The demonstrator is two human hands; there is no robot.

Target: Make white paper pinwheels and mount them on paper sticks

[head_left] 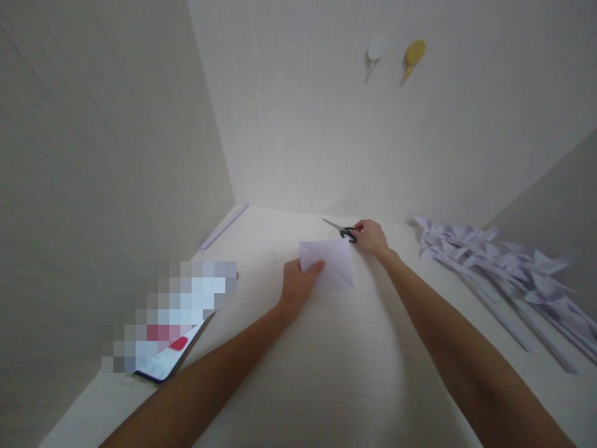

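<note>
A square sheet of white paper (333,267) with faint diagonal creases is held in my left hand (298,283), the thumb on top and the fingers hidden beneath. Just beyond it lies a pair of scissors (342,231) with black handles, blades pointing left toward the back wall. My right hand (370,238) is closed at the scissors' handles, its fingertips pinching one of the loops. The scissors appear to rest on the white table (289,373).
Several folded paper pinwheels (508,255) with rolled paper sticks (489,305) are heaped at the right. A lit phone (172,354), partly pixelated, leans at the left. One paper stick (224,227) lies along the left wall. White (375,48) and yellow (415,52) hooks hang on the back wall.
</note>
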